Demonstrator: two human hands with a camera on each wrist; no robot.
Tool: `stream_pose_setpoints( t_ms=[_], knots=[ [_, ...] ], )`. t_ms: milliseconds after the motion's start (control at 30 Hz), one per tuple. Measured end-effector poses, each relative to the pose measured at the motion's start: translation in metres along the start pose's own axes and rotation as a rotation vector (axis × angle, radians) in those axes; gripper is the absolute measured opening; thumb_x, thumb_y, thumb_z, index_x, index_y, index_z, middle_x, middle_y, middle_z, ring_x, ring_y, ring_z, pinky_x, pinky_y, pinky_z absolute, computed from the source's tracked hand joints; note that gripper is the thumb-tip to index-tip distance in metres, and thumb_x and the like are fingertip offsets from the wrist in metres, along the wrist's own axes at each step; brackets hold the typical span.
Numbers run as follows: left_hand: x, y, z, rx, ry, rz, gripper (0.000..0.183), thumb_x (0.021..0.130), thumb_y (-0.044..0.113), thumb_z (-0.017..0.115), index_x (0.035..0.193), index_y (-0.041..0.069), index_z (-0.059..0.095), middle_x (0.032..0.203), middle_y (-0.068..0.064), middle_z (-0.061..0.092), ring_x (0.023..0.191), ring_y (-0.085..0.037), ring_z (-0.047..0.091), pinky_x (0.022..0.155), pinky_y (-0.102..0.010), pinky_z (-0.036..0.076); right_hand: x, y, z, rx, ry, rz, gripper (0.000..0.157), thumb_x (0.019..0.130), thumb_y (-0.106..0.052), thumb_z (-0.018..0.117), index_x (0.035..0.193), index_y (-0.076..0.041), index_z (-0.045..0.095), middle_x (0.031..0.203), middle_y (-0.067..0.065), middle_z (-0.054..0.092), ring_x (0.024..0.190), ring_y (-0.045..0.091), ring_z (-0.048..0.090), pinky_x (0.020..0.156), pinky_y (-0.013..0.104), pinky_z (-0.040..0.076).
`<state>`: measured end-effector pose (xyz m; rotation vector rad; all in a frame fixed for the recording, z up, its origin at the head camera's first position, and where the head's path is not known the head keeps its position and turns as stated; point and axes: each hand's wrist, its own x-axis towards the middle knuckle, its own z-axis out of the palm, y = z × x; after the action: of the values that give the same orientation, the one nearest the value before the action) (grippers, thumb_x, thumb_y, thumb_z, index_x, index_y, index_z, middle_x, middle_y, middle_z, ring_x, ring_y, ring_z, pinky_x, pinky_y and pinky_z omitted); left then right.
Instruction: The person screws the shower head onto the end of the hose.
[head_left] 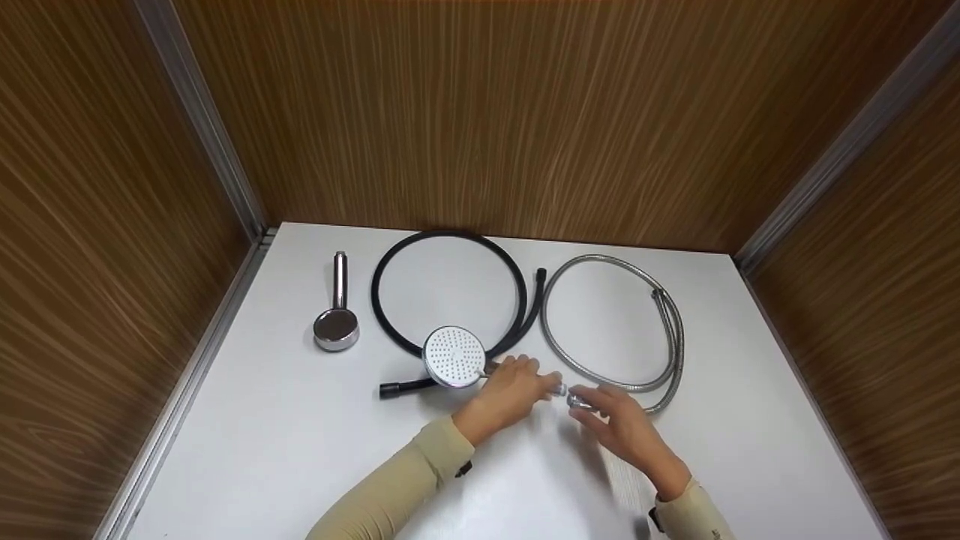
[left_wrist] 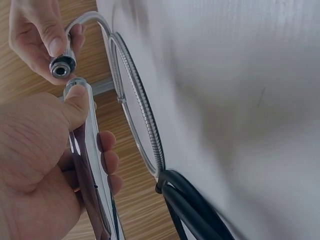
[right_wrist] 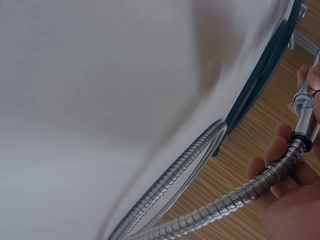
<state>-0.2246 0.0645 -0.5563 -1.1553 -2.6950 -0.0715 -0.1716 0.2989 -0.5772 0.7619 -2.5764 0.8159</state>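
Observation:
My left hand (head_left: 514,390) grips the chrome handle (left_wrist: 95,165) of a shower head whose round white spray face (head_left: 454,356) points up. The threaded end (left_wrist: 76,81) of that handle sticks out past my thumb. In my right hand (head_left: 626,427) the metal end fitting (left_wrist: 62,66) of a silver shower hose (right_wrist: 220,204) is held between fingers and thumb. The fitting's open end stands close beside the threaded handle end, a small gap showing between them in the head view. From the fitting the silver hose runs back to its coil on the white table.
A coiled black hose (head_left: 375,289) lies behind the shower head. A second, smaller chrome shower head (head_left: 337,328) rests at the left. Wood-patterned panels (head_left: 480,112) enclose the white table (head_left: 247,442) at the back and both sides.

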Motion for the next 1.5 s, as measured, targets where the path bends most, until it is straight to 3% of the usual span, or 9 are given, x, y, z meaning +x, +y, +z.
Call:
stream_pose_setpoints(
  t_ms=[667, 1067, 1333, 1500],
  knots=[
    [-0.001, 0.002, -0.009, 0.013, 0.011, 0.013, 0.026, 0.099, 0.041, 0.066, 0.123, 0.03, 0.066, 0.095, 0.001, 0.07, 0.086, -0.016, 0.062, 0.078, -0.029, 0.049, 0.006, -0.007, -0.005, 0.0, -0.076, 0.131, 0.032, 0.094, -0.02, 0.08, 0.125, -0.011, 0.076, 0.107, 0.0, 0.076, 0.091, 0.014, 0.07, 0.073, 0.032, 0.06],
    [0.0, 0.003, -0.011, 0.005, 0.0, 0.017, 0.026, 0.099, 0.042, 0.066, 0.122, 0.03, 0.065, 0.094, 0.002, 0.07, 0.085, -0.015, 0.062, 0.076, -0.027, 0.048, 0.008, -0.009, -0.006, -0.051, -0.061, 0.111, 0.033, 0.093, -0.018, 0.08, 0.125, -0.011, 0.076, 0.101, -0.001, 0.075, 0.085, 0.012, 0.066, 0.071, 0.028, 0.055],
    [0.0, 0.003, -0.011, 0.002, 0.004, 0.022, 0.025, 0.098, 0.043, 0.066, 0.12, 0.031, 0.066, 0.093, 0.001, 0.07, 0.085, -0.016, 0.062, 0.076, -0.028, 0.048, 0.01, -0.009, -0.006, -0.047, -0.081, 0.118, 0.031, 0.094, -0.016, 0.078, 0.125, -0.01, 0.076, 0.108, 0.003, 0.077, 0.093, 0.019, 0.076, 0.076, 0.034, 0.059],
    [-0.001, 0.002, -0.013, -0.01, -0.007, 0.028, 0.024, 0.1, 0.043, 0.064, 0.121, 0.03, 0.065, 0.093, 0.001, 0.07, 0.086, -0.016, 0.061, 0.076, -0.028, 0.047, 0.011, -0.009, -0.005, -0.054, -0.092, 0.119, 0.031, 0.093, -0.017, 0.08, 0.123, -0.011, 0.077, 0.102, -0.001, 0.076, 0.086, 0.012, 0.07, 0.075, 0.032, 0.058]
  ],
)
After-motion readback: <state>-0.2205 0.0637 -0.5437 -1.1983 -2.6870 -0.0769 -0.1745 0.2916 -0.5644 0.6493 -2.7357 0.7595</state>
